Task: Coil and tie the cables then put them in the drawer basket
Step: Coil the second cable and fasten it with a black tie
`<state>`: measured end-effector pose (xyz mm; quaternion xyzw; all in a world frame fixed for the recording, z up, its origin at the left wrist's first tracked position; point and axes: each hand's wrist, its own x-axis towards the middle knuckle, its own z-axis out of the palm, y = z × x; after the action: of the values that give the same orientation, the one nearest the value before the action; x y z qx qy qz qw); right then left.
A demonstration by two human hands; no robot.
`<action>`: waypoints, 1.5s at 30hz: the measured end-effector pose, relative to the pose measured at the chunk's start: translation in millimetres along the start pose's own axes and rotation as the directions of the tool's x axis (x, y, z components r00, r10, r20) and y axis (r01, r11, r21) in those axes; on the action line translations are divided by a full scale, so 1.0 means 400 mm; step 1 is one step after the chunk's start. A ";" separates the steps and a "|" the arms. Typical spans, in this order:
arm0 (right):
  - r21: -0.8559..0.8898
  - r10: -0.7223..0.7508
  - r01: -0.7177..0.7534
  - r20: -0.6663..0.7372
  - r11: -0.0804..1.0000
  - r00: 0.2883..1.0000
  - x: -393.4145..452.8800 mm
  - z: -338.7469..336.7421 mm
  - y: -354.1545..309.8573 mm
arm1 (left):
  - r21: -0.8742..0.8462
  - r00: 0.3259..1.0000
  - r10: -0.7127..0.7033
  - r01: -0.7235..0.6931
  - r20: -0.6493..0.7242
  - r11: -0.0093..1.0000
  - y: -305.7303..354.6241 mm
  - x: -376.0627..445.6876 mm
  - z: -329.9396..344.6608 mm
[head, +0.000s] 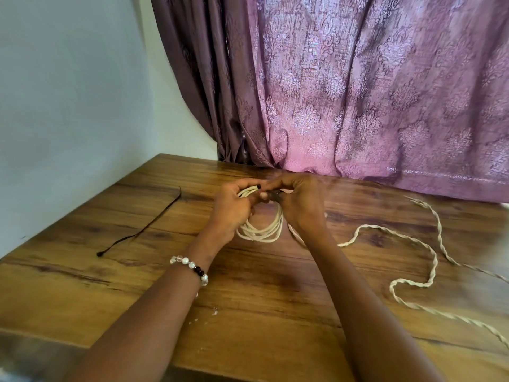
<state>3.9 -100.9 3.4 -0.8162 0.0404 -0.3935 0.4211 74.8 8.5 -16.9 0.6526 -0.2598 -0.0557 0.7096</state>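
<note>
In the head view, the left hand (234, 208) grips a coil of cream-white cable (261, 230), its fingers curled round the top of the loops, while the lower loops hang down to the brown wood-grain table (248, 312). The right hand (300, 202), touching the left at the fingertips, pinches something small and dark (275, 195) at the top of the coil; it looks like a tie being fastened, though it is too blurred to be sure. The coil sits at about twelve o'clock from the table's middle, just in front of the purple patterned curtain (358, 92).

Toward three o'clock a loose twisted cream cable (429, 279) snakes across the table, uncoiled. At nine o'clock lies a thin black tie strip (143, 230), well apart from the hands. A beaded bracelet (190, 267) circles the left wrist.

By my judgement the task is early: one cable is coiled and being tied, the twisted one is untouched, and nothing is stored yet. No drawer basket shows in this view.
</note>
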 end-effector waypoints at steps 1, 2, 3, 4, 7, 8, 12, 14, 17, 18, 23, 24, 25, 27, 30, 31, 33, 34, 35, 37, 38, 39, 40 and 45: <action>-0.025 -0.026 0.025 -0.010 0.999 1.000 -0.001 0.007 0.004 | -0.083 0.998 -0.057 0.059 0.016 0.995 0.002 0.000 -0.001; -0.042 -0.050 0.049 -0.022 0.998 0.998 0.000 0.013 0.008 | -0.162 0.994 -0.106 0.110 0.037 0.981 0.005 0.001 -0.001; -0.054 -0.057 0.055 -0.036 0.997 0.998 0.001 0.015 0.012 | -0.232 0.987 -0.148 0.158 0.060 0.960 0.010 0.001 0.000; -0.061 -0.044 0.041 -0.052 0.997 0.998 0.004 0.016 0.019 | -0.293 0.979 -0.186 0.201 0.080 0.935 0.015 0.002 0.001; -0.109 -0.040 0.033 -0.061 0.993 0.997 0.008 0.013 0.038 | -0.407 0.955 -0.279 0.296 0.102 0.864 0.020 0.001 0.002; -0.123 -0.052 0.047 -0.042 0.991 0.998 0.007 0.014 0.041 | -0.415 0.949 -0.299 0.313 0.100 0.854 0.016 0.002 0.000; -0.104 -0.057 0.065 0.075 0.992 0.996 0.004 0.022 0.048 | -0.373 0.947 -0.313 0.317 0.075 0.872 0.019 -0.001 -0.013; -0.102 -0.047 0.066 0.181 0.993 0.982 0.009 0.014 0.049 | -0.365 0.947 -0.317 0.311 0.047 0.877 0.028 -0.005 -0.014; 0.153 0.100 -0.160 0.339 0.975 0.935 0.002 -0.023 0.033 | -0.295 0.973 -0.232 0.218 -0.013 0.930 0.028 0.000 -0.022; 0.286 0.163 -0.278 0.368 0.917 0.916 0.000 -0.034 0.029 | -0.228 0.986 -0.167 0.157 -0.025 0.961 0.025 0.004 -0.026; 0.524 0.372 -0.565 0.432 0.638 0.821 0.005 -0.055 0.026 | 0.276 0.965 0.247 -0.262 0.088 0.925 0.013 0.013 -0.037; 0.508 0.392 -0.596 0.457 0.621 0.798 0.005 -0.053 0.023 | 0.365 0.936 0.329 -0.352 0.125 0.862 0.011 0.010 -0.037; 0.498 0.413 -0.633 0.486 0.592 0.770 0.004 -0.051 0.021 | 0.425 0.900 0.405 -0.435 0.163 0.794 0.009 0.007 -0.037; 0.495 0.437 -0.705 0.557 0.508 0.706 0.002 -0.053 0.017 | 0.500 0.811 0.536 -0.574 0.235 0.649 0.003 0.005 -0.037; 0.496 0.443 -0.776 0.638 0.389 0.630 0.003 -0.067 0.012 | 0.580 0.732 0.615 -0.648 0.294 0.494 -0.003 0.000 -0.028; 0.501 0.446 -0.788 0.649 0.358 0.616 0.002 -0.070 0.012 | 0.591 0.720 0.628 -0.654 0.295 0.472 -0.003 -0.002 -0.024; 0.527 0.463 -0.789 0.640 0.315 0.613 -0.001 -0.069 0.014 | 0.593 0.705 0.649 -0.662 0.286 0.458 0.000 -0.006 -0.017; 0.548 0.483 -0.783 0.621 0.295 0.617 -0.002 -0.064 0.014 | 0.587 0.699 0.658 -0.667 0.281 0.458 0.002 -0.007 -0.015; 0.570 0.510 -0.772 0.593 0.280 0.623 -0.003 -0.056 0.014 | 0.581 0.693 0.665 -0.673 0.278 0.458 0.003 -0.007 -0.015; 0.618 0.557 -0.748 0.542 0.242 0.629 -0.004 -0.042 0.007 | 0.574 0.688 0.673 -0.677 0.271 0.461 0.004 -0.004 -0.016; 0.642 0.579 -0.735 0.521 0.218 0.627 -0.004 -0.036 0.002 | 0.573 0.688 0.673 -0.677 0.270 0.461 0.002 -0.004 -0.014; 0.666 0.600 -0.720 0.499 0.197 0.625 -0.003 -0.033 -0.006 | 0.572 0.686 0.674 -0.680 0.273 0.460 0.000 -0.006 -0.011; 0.691 0.617 -0.700 0.475 0.180 0.628 -0.002 -0.031 -0.010 | 0.564 0.680 0.677 -0.688 0.283 0.456 -0.001 -0.008 -0.008; 0.789 0.629 -0.585 0.361 0.188 0.689 0.003 -0.031 -0.013 | 0.413 0.699 0.668 -0.703 0.255 0.579 -0.004 -0.007 0.005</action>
<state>-4.7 -106.3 12.0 -0.3934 0.1649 -0.1754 0.8873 71.8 7.7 -19.1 0.6530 -0.5218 0.2655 0.4804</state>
